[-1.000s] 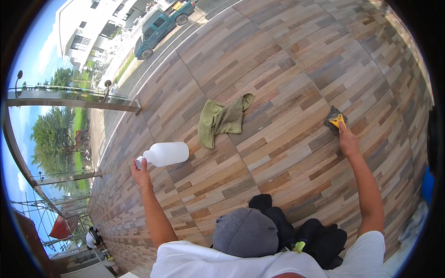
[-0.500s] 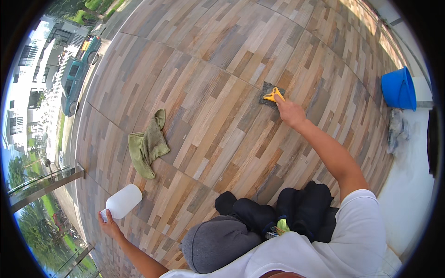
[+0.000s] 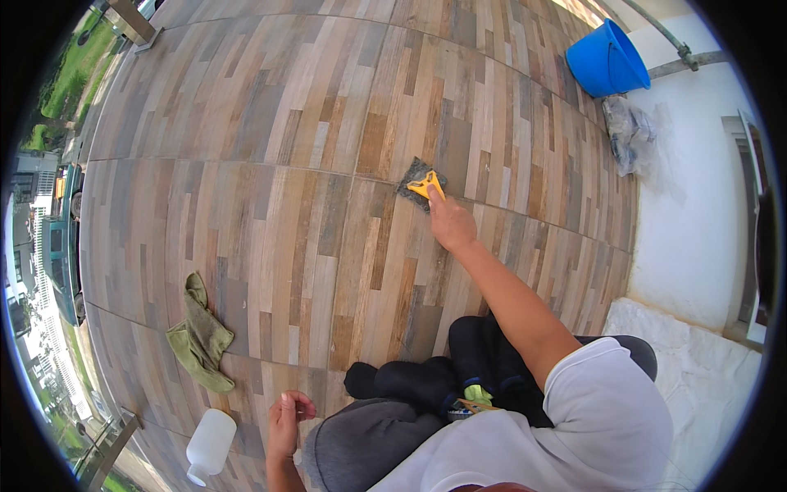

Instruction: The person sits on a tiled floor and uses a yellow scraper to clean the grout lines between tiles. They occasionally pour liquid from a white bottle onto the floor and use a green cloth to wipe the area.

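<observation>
My right hand (image 3: 452,223) is closed around the yellow handle of a scrubber (image 3: 425,184). A dark grey pad shows under the handle, against the wood-look tiled floor (image 3: 279,209), close to a tile joint. My left hand (image 3: 287,418) is empty and held beside my bent knee, its fingers loosely curled and apart. To its left lies a white plastic bottle (image 3: 211,443) on its side, its neck pointing toward me. A crumpled olive-green cloth (image 3: 201,334) rests on the floor beyond the bottle.
A blue bucket (image 3: 605,61) stands at the far right by the white wall (image 3: 689,213). Next to it is a clear plastic bag (image 3: 630,135). A pale stone slab (image 3: 684,373) borders the floor on the right. Metal railing posts (image 3: 135,29) line the left edge, with a street beyond.
My left hand has let go of the white bottle and moved right, toward my knee. The view has turned; my right hand still grips the scrubber, now at another spot on the floor.
</observation>
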Motion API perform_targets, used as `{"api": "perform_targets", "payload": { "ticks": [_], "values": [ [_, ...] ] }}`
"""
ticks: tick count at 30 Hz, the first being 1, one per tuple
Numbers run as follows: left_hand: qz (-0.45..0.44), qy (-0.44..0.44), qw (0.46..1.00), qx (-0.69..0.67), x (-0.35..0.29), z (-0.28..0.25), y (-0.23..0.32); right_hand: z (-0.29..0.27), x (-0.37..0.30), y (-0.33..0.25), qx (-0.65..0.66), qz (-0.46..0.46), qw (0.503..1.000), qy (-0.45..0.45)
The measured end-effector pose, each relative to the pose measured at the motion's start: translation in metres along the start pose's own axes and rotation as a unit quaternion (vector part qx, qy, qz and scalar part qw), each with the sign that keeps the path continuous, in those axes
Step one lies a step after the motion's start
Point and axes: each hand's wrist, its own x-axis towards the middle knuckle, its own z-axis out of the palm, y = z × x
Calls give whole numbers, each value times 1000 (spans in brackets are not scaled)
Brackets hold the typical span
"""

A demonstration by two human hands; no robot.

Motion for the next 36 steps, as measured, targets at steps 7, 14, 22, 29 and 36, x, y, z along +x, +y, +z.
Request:
{"api": "perform_targets", "payload": {
  "ticks": [7, 14, 22, 29, 36],
  "values": [
    [-125, -202, 969, -64, 36, -8, -83, -19, -71, 197, 50, 299, 945, 118],
    [-19, -135, 978, -154, -3, -5, -7, -1, -7, -31, 103, 99, 989, -32],
    [-16, -214, 943, -255, 27, 8, -41, 3, -20, -5, 40, 55, 998, -13],
    [-3, -172, 965, -199, 31, 24, -57, -15, -72, 165, 52, 300, 945, 119],
    [26, -183, 963, -198, 14, -1, -30, 5, -39, 42, 87, 132, 984, 75]
  ]
}}
